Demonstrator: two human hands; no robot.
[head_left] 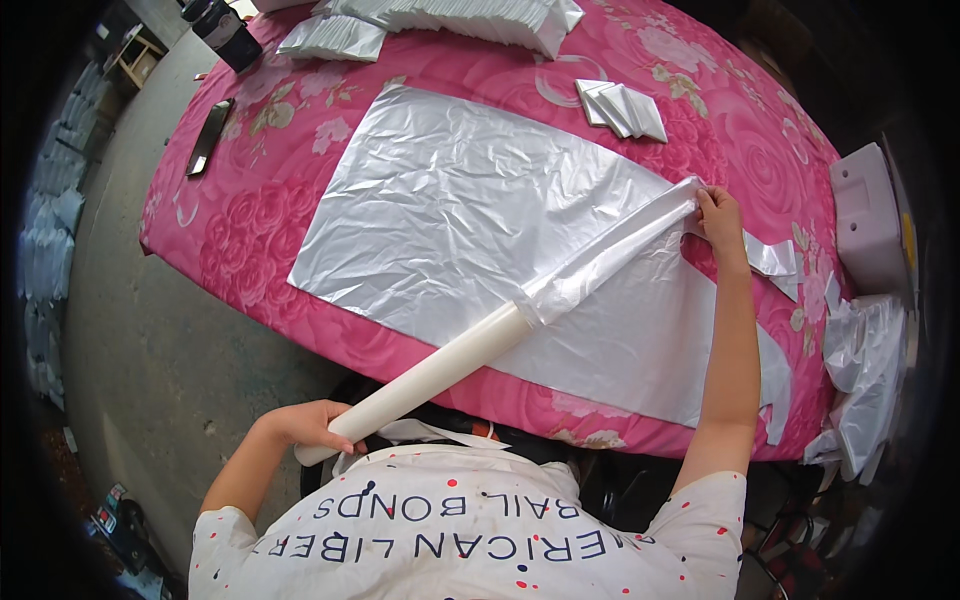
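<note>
A long cream-white tube (440, 372) slants across the near edge of the table. My left hand (312, 424) is closed round its lower end, close to my body. Silvery plastic film (612, 250) covers the tube's upper part, running up to the right. At that far end my right hand (722, 222) pinches the film's edge between thumb and fingers. Beneath, a wide wrinkled silver-white plastic sheet (450, 190) lies spread on the table, reaching out on both sides of the tube. Whether the tube extends inside the film up to my right hand is hidden.
The table wears a pink floral cloth (255, 235). Stacks of folded silvery pieces (470, 22) lie at the back, with a small fanned pile (622, 108) nearer. A phone (210, 137) and a dark cup (222, 35) sit left. A white box (870, 215) stands right, above bunched plastic (862, 370).
</note>
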